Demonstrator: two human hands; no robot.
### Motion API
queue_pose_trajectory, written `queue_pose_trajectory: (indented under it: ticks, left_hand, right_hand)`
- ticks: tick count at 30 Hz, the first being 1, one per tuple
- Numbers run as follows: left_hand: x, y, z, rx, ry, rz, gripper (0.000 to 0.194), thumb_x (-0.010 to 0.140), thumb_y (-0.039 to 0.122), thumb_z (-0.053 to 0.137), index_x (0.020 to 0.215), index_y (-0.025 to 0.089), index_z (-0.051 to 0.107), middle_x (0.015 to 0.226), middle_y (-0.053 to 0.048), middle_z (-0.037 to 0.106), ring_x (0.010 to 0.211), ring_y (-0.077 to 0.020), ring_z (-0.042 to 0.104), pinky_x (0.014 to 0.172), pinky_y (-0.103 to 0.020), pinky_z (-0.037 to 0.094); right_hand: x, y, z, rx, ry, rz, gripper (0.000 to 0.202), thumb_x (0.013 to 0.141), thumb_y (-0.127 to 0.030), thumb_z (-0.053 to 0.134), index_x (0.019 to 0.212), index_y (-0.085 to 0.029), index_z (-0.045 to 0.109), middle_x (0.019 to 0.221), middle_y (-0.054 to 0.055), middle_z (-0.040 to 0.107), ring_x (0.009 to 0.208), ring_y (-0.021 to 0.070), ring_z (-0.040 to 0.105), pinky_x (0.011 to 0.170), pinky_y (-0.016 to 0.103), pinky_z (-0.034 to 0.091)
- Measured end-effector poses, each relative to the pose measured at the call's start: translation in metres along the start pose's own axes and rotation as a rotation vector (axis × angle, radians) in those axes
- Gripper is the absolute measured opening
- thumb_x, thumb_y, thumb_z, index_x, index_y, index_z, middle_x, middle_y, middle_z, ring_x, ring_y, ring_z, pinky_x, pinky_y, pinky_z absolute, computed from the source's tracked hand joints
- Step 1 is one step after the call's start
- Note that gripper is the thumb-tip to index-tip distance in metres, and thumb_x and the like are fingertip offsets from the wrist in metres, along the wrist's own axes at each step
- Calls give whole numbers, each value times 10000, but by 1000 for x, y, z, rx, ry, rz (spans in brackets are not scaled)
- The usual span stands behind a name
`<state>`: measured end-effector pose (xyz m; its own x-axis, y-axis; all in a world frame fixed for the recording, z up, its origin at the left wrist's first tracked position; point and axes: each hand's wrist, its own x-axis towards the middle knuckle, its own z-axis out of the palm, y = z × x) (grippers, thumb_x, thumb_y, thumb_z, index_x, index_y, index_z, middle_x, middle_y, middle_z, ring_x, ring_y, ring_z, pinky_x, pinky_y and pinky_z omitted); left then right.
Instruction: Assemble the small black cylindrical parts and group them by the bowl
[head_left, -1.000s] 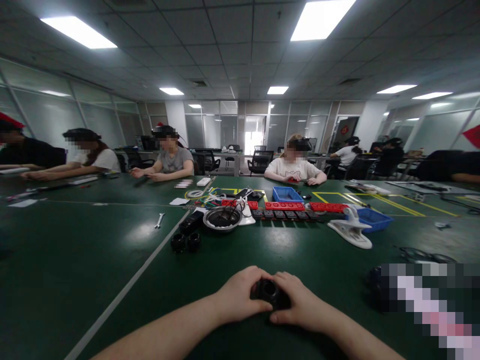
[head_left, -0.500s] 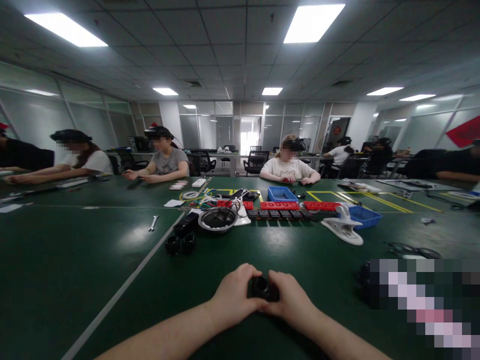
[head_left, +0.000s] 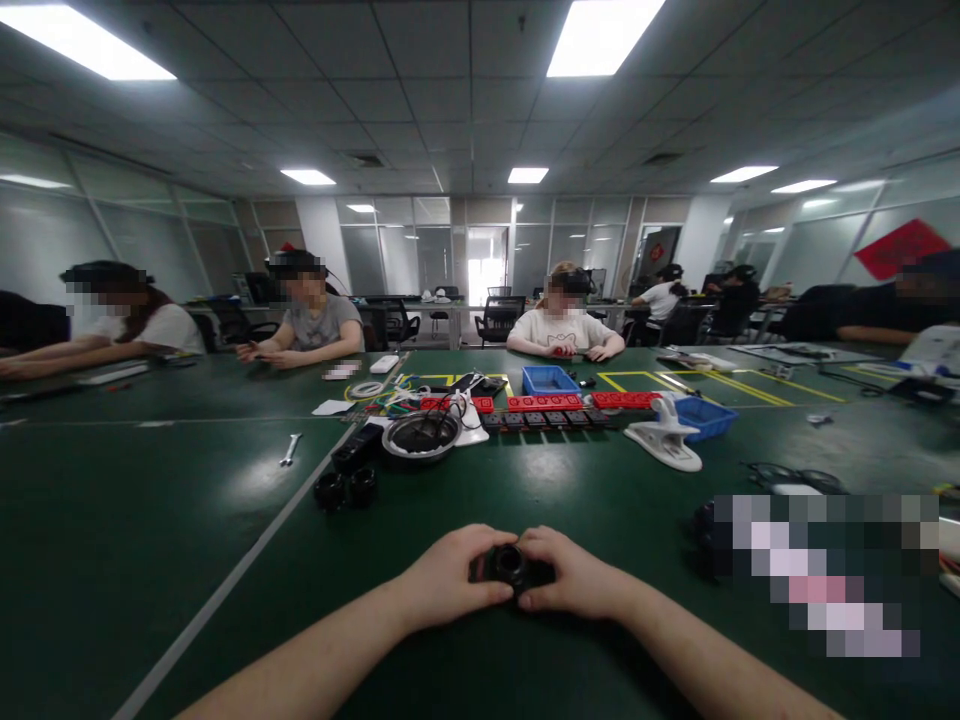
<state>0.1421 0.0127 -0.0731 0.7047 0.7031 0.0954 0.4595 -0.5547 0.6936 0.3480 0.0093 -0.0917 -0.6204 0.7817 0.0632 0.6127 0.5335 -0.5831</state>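
A small black round part with a hole in its top (head_left: pixel 510 562) is between my hands, low in the middle of the view. My left hand (head_left: pixel 452 578) curls round its left side, thumb in front and fingers behind. On the other side my right hand (head_left: pixel 576 575) closes on it in the same way, and both thumbs nearly meet at the front. Darker material shows beneath the part, partly hidden by my fingers, and I cannot make out its shape. Two similar black round parts (head_left: pixel 346 488) stand side by side further left.
Behind lie a black handheld device (head_left: pixel 357 447), a round metal dish (head_left: pixel 420 450) with cables, red strips (head_left: pixel 544 402), blue bins (head_left: pixel 550 381) and a white clamp stand (head_left: pixel 667 440). A wrench (head_left: pixel 290 450) rests left, glasses (head_left: pixel 796 478) right. People sit across the table (head_left: pixel 225 540).
My hands have shifted slightly left in view and spread a little around the black part, showing more of it. The whole scene has slid left and slightly up as my head turned.
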Motion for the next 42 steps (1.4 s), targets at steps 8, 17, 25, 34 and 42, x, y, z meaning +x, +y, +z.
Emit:
queue_pose_trajectory:
  ticks: [8, 17, 25, 34, 42]
  left_hand:
    - [1, 2, 4, 58, 60, -79, 402, 664, 284, 636, 1052, 232, 547, 908, -6, 561, 741, -151, 513, 662, -241, 392]
    - [0, 4, 7, 47, 151, -43, 349, 654, 247, 645, 992, 225, 560, 939, -6, 541, 844, -164, 500, 744, -254, 387]
    - [2, -5, -1, -13, 23, -36, 418, 637, 270, 670, 1038, 258, 552, 895, 10, 500, 719, -126, 485, 632, -224, 387]
    - [0, 1, 17, 85, 269, -175, 375, 605, 254, 676, 955, 216, 547, 906, -3, 520, 806, -171, 503, 713, -262, 386]
    - [1, -6, -1, -25, 0, -22, 423, 621, 272, 679, 1022, 247, 546, 886, 17, 503, 609, -84, 484, 568, -193, 390]
  right_hand:
    - [3, -7, 14, -162, 133, 180, 324, 573, -419, 703, 743, -166, 594, 732, 4, 559, 699, 165, 488, 607, 251, 349]
    - [1, -22, 18, -252, 195, 172, 491, 582, -436, 678, 977, -176, 546, 927, 63, 560, 853, 235, 480, 746, 341, 355]
    - [0, -4, 2, 171, -19, 64, 258, 643, -201, 648, 892, -171, 589, 841, 1, 562, 793, 162, 497, 706, 252, 376]
    - [8, -16, 32, -278, 298, 280, 328, 615, -419, 657, 761, -162, 516, 739, 28, 546, 681, 180, 463, 604, 276, 322]
    - [3, -1, 9, -29, 26, -3, 349, 652, -397, 655, 937, -208, 587, 877, 17, 556, 842, 196, 478, 748, 303, 348]
